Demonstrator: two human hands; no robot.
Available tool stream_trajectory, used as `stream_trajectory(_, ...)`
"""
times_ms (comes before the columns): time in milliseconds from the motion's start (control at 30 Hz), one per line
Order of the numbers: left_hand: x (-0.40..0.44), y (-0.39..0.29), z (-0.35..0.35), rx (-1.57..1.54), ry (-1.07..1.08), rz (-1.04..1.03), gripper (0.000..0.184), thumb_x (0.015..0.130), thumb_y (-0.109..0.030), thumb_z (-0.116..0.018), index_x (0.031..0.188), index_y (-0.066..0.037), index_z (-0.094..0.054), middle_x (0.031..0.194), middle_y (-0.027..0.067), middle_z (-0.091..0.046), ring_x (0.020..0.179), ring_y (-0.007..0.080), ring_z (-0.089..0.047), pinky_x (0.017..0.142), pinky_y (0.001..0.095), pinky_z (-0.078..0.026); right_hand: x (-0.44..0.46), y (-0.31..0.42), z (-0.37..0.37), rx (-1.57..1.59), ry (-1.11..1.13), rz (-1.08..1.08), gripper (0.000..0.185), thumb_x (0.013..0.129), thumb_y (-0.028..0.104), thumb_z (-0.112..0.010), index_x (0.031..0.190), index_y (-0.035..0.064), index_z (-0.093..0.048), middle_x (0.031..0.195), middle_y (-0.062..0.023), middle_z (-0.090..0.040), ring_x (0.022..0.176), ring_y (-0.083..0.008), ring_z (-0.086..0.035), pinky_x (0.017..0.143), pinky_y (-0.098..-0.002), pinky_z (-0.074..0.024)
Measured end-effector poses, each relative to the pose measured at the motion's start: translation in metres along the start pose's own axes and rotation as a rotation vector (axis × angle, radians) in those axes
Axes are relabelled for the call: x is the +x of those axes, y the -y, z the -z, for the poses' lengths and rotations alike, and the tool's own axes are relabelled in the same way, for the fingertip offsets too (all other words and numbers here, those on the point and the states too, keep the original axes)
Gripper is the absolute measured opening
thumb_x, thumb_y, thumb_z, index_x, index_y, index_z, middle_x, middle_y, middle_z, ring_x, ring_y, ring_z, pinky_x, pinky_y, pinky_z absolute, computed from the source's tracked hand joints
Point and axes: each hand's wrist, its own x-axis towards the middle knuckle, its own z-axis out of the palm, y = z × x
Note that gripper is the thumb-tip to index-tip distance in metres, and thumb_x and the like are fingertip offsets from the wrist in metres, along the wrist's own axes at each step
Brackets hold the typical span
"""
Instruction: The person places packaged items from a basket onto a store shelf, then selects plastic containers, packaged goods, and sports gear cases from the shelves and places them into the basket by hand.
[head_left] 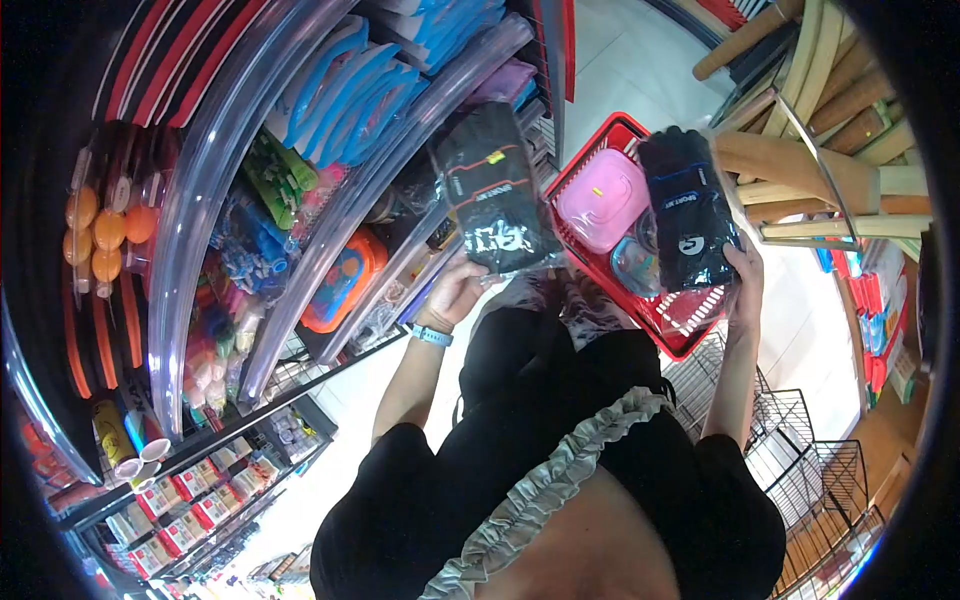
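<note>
My left hand [458, 294] is closed on the lower edge of a clear-wrapped pack of black gloves [492, 190] with red trim and a yellow sticker. My right hand [744, 280] grips a second wrapped pack of black gloves [686, 205], this one with blue trim. Both packs are held up with their printed fronts facing me. Below and between them is a red shopping basket [680, 348], partly hidden by the blue-trimmed pack. In it lie a pink plastic box [603, 200] and a small clear container with a blue rim [634, 265].
Shelves with clear curved edge strips [400, 130] run along my left, holding blue-handled goods [350, 100] and an orange-and-blue item [345, 282]. Rolled brown and tan goods [830, 160] stand at right. Black wire baskets [800, 450] sit at lower right on the pale floor.
</note>
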Motion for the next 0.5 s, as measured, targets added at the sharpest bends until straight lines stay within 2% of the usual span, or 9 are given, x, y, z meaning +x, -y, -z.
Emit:
stream_trajectory(67, 0.002, -0.010, 0.025, -0.024, -0.038, -0.052, 0.047, 0.076, 0.007, -0.052, 0.121, -0.005, -0.049, 0.118, 0.0105, -0.057, 0.104, 0.0249, -0.057, 0.090, 0.0425, -0.047, 0.004, 0.000, -0.020, 0.115, 0.003, -0.045, 0.062, 0.080, 0.009, -0.057, 0.135, -0.0083, -0.035, 0.121, -0.0174, -0.055, 0.107, -0.0206, -0.056, 0.094, -0.0316, -0.0426)
stream_trajectory(100, 0.002, -0.018, 0.027, -0.036, -0.076, -0.077, 0.046, 0.076, 0.007, -0.051, 0.121, -0.005, -0.049, 0.118, 0.0102, -0.057, 0.104, 0.0248, -0.057, 0.090, 0.0424, -0.047, 0.005, -0.001, -0.030, 0.132, 0.028, -0.047, 0.067, 0.078, 0.014, -0.059, 0.135, -0.0089, -0.034, 0.125, -0.0185, -0.052, 0.111, -0.0225, -0.054, 0.096, -0.0326, -0.0412)
stream_trajectory(167, 0.002, -0.031, 0.028, -0.005, -0.107, -0.183, 0.046, 0.077, 0.006, -0.050, 0.121, -0.007, -0.049, 0.118, 0.0083, -0.057, 0.105, 0.0247, -0.056, 0.088, 0.0411, -0.048, 0.013, -0.013, -0.042, 0.181, 0.106, -0.064, 0.068, 0.078, 0.016, -0.059, 0.136, -0.0086, -0.033, 0.127, -0.0180, -0.051, 0.113, -0.0232, -0.053, 0.098, -0.0327, -0.0398)
stream_trajectory(300, 0.012, -0.068, 0.044, 0.015, -0.096, -0.238, 0.048, 0.078, 0.005, -0.048, 0.124, -0.009, -0.049, 0.119, 0.0070, -0.056, 0.106, 0.0244, -0.055, 0.087, 0.0395, -0.048, 0.026, -0.028, -0.077, 0.224, 0.284, -0.132, 0.068, 0.078, 0.017, -0.057, 0.137, -0.0068, -0.032, 0.132, -0.0160, -0.047, 0.119, -0.0235, -0.049, 0.100, -0.0328, -0.0365)
stream_trajectory(400, 0.024, -0.087, 0.064, -0.003, -0.186, -0.329, 0.039, 0.077, 0.005, -0.050, 0.114, -0.008, -0.054, 0.118, 0.0073, -0.056, 0.106, 0.0250, -0.055, 0.090, 0.0419, -0.046, 0.045, -0.046, -0.093, 0.238, 0.374, -0.208, 0.067, 0.079, 0.015, -0.056, 0.138, -0.0056, -0.032, 0.132, -0.0151, -0.047, 0.119, -0.0242, -0.047, 0.101, -0.0334, -0.0341)
stream_trajectory(433, 0.032, -0.093, 0.087, -0.037, -0.186, -0.346, 0.025, 0.079, 0.002, -0.054, 0.102, -0.007, -0.057, 0.116, 0.0074, -0.057, 0.105, 0.0255, -0.054, 0.092, 0.0447, -0.045, 0.047, -0.049, -0.109, 0.263, 0.377, -0.215, 0.067, 0.079, 0.015, -0.056, 0.138, -0.0054, -0.032, 0.132, -0.0148, -0.048, 0.118, -0.0243, -0.047, 0.101, -0.0336, -0.0341)
stream_trajectory(500, 0.044, -0.104, 0.119, -0.051, -0.200, -0.330, 0.023, 0.080, 0.001, -0.057, 0.100, -0.010, -0.058, 0.108, 0.0052, -0.059, 0.101, 0.0215, -0.055, 0.091, 0.0480, -0.044, 0.059, -0.063, -0.130, 0.298, 0.406, -0.233, 0.067, 0.079, 0.015, -0.056, 0.138, -0.0048, -0.032, 0.131, -0.0144, -0.048, 0.117, -0.0246, -0.048, 0.100, -0.0346, -0.0351)
